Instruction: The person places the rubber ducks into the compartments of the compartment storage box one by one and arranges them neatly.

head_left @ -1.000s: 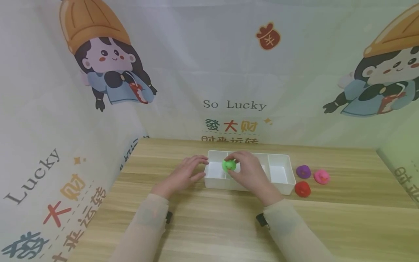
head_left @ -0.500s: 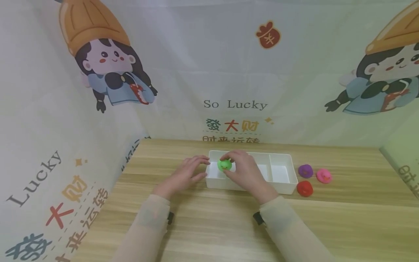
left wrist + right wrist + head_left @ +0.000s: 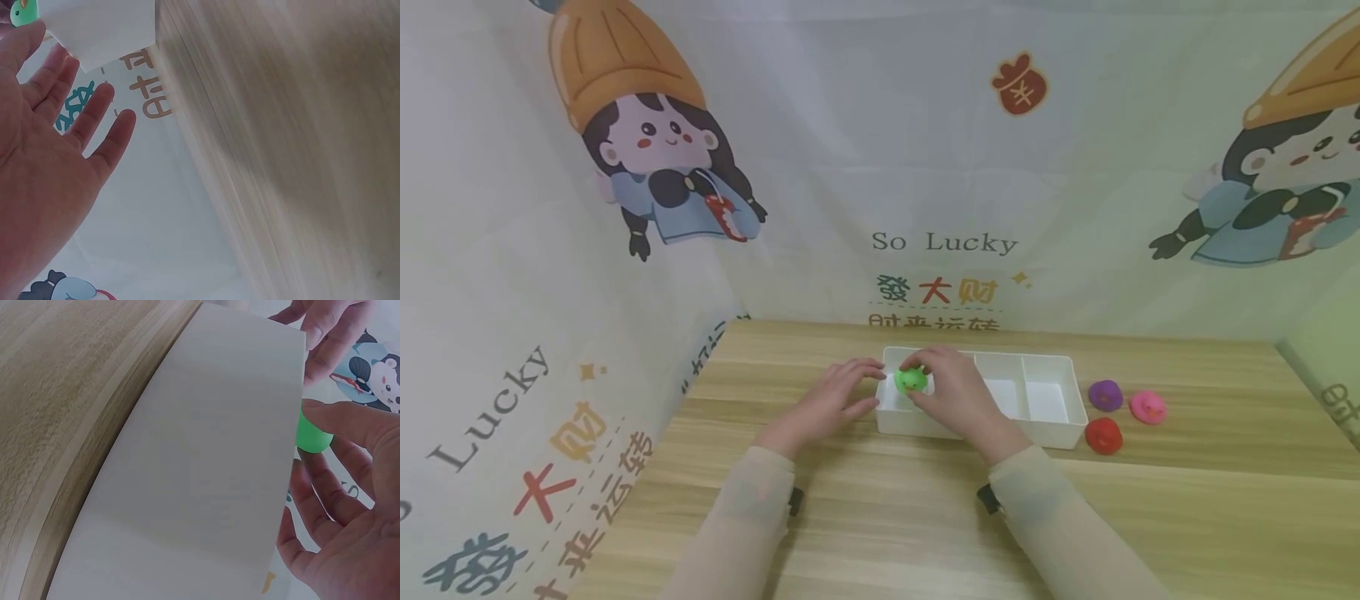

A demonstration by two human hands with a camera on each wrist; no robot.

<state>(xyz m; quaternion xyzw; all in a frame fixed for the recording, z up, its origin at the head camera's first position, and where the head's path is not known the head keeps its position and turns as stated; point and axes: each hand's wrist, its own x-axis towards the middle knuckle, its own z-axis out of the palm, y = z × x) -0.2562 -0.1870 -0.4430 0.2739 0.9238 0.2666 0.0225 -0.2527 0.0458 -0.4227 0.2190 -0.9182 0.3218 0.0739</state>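
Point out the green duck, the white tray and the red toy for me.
Green duck (image 3: 912,381): head view, on its visible middle.
White tray (image 3: 917,422): head view, on its front wall.
Red toy (image 3: 1104,436): head view, on its middle.

Before me, one tabletop, pale wood-look, with light and darker streaks of grain running from my left to my right. Directly on it I count four pieces. Item: one long white box, open-topped and partitioned, set toward the far edge with its long side facing me. Items, all off its right end: one small purple toy, just beside the box; one red toy, nearer me, by the front corner; one pink toy, orange-spotted, farthest right.
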